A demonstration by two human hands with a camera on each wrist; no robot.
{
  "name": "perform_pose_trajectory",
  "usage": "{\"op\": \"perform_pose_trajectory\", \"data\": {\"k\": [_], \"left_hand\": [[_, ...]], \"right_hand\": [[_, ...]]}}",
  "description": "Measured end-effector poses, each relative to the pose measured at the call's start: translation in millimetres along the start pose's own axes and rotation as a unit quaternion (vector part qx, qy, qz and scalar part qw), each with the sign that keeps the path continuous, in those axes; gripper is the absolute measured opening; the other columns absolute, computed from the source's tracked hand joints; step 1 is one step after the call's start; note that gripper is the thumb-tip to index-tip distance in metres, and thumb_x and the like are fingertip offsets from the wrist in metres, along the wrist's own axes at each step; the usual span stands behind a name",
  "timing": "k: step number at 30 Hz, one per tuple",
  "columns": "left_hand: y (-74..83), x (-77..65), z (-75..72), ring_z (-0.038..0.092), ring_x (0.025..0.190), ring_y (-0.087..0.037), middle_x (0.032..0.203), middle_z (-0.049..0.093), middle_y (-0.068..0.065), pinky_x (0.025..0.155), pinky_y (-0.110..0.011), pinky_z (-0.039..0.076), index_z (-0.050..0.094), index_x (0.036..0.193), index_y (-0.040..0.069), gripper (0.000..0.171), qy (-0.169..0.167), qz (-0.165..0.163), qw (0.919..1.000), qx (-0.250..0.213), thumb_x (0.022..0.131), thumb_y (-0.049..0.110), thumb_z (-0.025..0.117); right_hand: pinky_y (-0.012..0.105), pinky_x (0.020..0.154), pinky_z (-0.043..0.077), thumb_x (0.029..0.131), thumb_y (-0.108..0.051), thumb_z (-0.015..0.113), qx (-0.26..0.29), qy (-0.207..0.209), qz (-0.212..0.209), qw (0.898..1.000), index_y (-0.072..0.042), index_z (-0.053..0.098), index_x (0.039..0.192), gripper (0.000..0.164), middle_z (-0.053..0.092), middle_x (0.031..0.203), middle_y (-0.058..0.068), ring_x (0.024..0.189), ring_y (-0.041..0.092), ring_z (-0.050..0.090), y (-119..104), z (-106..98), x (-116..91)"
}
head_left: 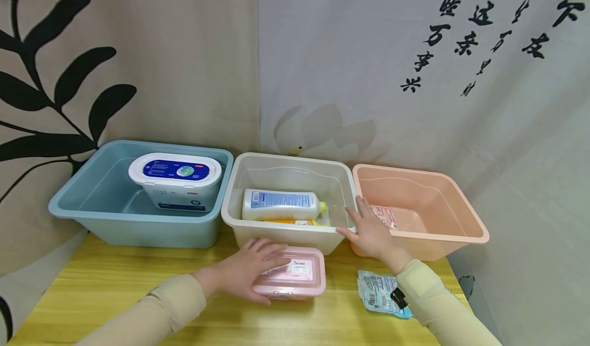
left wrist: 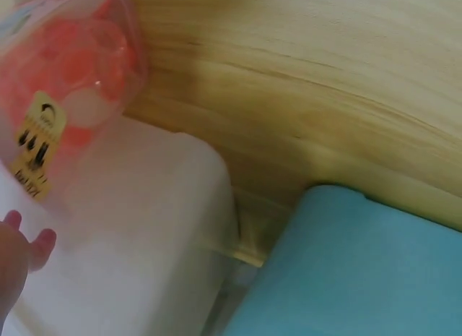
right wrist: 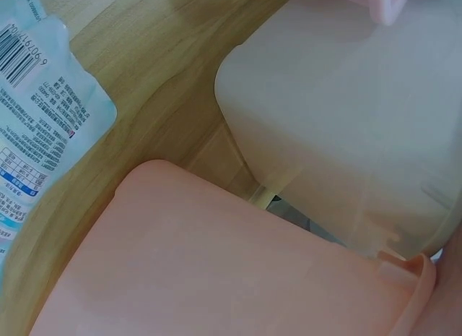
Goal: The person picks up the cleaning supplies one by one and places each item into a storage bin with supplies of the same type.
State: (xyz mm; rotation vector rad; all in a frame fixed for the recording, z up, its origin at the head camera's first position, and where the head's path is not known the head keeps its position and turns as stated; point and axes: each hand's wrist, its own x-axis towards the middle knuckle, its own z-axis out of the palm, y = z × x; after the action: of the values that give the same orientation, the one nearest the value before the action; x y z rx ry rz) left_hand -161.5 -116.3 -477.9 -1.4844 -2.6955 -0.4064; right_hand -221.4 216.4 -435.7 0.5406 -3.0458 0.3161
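My left hand (head_left: 246, 269) lies over the left end of a pink lidded plastic box (head_left: 306, 279), its fingers spread and loosely bent. In the left wrist view, a few fingertips (left wrist: 42, 249) show below the box's translucent side (left wrist: 79, 65), which has a yellow label. My right hand (head_left: 369, 228) reaches to where the cream bin (head_left: 286, 236) and the peach bin (head_left: 430, 241) meet, fingers extended at their rims. Below the right forearm lies a light-blue pouch (head_left: 378, 292), partly hidden by the wrist; its printed back (right wrist: 43, 126) shows in the right wrist view.
A white bottle (head_left: 281, 205) with a yellow cap lies in the cream bin above an orange-yellow packet (head_left: 295, 222). The blue bin (head_left: 152, 228) on the left holds a white lidded tub (head_left: 180, 182). A red-and-white packet (head_left: 384, 216) is inside the peach bin. Curtains hang behind.
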Motion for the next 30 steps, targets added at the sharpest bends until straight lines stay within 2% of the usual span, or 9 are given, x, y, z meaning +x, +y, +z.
{"op": "perform_pose_trajectory", "data": {"k": [6, 10, 14, 19, 24, 27, 30], "left_hand": [[-2.5, 2.2, 9.3, 0.026, 0.135, -0.033, 0.154, 0.024, -0.007, 0.109, -0.057, 0.024, 0.034, 0.145, 0.028, 0.088, -0.047, -0.039, 0.9981, -0.007, 0.071, 0.067, 0.063], [-1.3, 3.7, 11.5, 0.024, 0.137, -0.035, 0.155, 0.020, -0.009, 0.110, -0.058, 0.020, 0.031, 0.146, 0.029, 0.090, -0.065, -0.050, 0.9966, -0.006, 0.071, 0.066, 0.064], [-0.6, 5.1, 13.5, 0.022, 0.139, -0.036, 0.157, 0.016, -0.010, 0.110, -0.059, 0.019, 0.028, 0.147, 0.030, 0.091, -0.077, -0.047, 0.9959, 0.009, 0.072, 0.067, 0.062], [0.0, 8.3, 15.4, 0.021, 0.139, -0.037, 0.157, 0.014, -0.013, 0.110, -0.059, 0.020, 0.027, 0.148, 0.028, 0.089, -0.084, -0.033, 0.9957, 0.020, 0.074, 0.060, 0.064], [1.6, 12.9, 17.9, 0.023, 0.138, -0.038, 0.155, 0.016, -0.017, 0.109, -0.059, 0.022, 0.028, 0.148, 0.025, 0.085, -0.069, -0.013, 0.9972, 0.027, 0.077, 0.060, 0.061], [2.2, 14.0, 19.6, 0.025, 0.136, -0.035, 0.155, 0.018, -0.016, 0.107, -0.057, 0.024, 0.029, 0.148, 0.026, 0.082, -0.062, -0.011, 0.9973, 0.039, 0.079, 0.062, 0.057], [2.4, 14.2, 20.2, 0.025, 0.135, -0.032, 0.155, 0.019, -0.013, 0.107, -0.055, 0.025, 0.027, 0.148, 0.028, 0.081, -0.070, -0.016, 0.9961, 0.052, 0.080, 0.063, 0.055]], "right_hand": [[0.060, 0.105, 0.031, 0.088, -0.056, 0.051, -0.001, 0.001, 0.001, 1.000, -0.003, 0.044, 0.137, 0.072, 0.016, 0.154, 0.025, 0.142, 0.042, 0.016, -1.5, 0.4, 0.4], [0.061, 0.102, 0.034, 0.088, -0.056, 0.051, -0.006, 0.003, 0.003, 1.000, -0.004, 0.044, 0.137, 0.071, 0.016, 0.154, 0.024, 0.142, 0.042, 0.017, -2.9, -0.5, 0.5], [0.062, 0.102, 0.034, 0.089, -0.056, 0.051, -0.006, -0.001, 0.004, 1.000, -0.005, 0.044, 0.138, 0.071, 0.015, 0.154, 0.024, 0.142, 0.041, 0.016, -4.2, -1.7, 0.7], [0.062, 0.100, 0.036, 0.089, -0.056, 0.050, -0.011, 0.000, 0.004, 1.000, -0.005, 0.044, 0.138, 0.071, 0.015, 0.154, 0.024, 0.142, 0.042, 0.017, -2.6, -2.2, -0.4], [0.062, 0.100, 0.036, 0.089, -0.056, 0.050, -0.011, 0.002, 0.006, 1.000, -0.004, 0.044, 0.138, 0.071, 0.016, 0.154, 0.024, 0.142, 0.042, 0.017, -2.1, -3.2, -0.9], [0.062, 0.101, 0.035, 0.089, -0.055, 0.050, -0.009, 0.001, 0.007, 1.000, -0.004, 0.044, 0.138, 0.071, 0.016, 0.154, 0.025, 0.142, 0.042, 0.016, -2.3, -2.9, -1.0], [0.063, 0.101, 0.034, 0.089, -0.054, 0.051, -0.008, 0.000, 0.007, 1.000, -0.004, 0.044, 0.138, 0.071, 0.016, 0.154, 0.025, 0.141, 0.042, 0.016, -2.5, -2.1, -1.2]]}}
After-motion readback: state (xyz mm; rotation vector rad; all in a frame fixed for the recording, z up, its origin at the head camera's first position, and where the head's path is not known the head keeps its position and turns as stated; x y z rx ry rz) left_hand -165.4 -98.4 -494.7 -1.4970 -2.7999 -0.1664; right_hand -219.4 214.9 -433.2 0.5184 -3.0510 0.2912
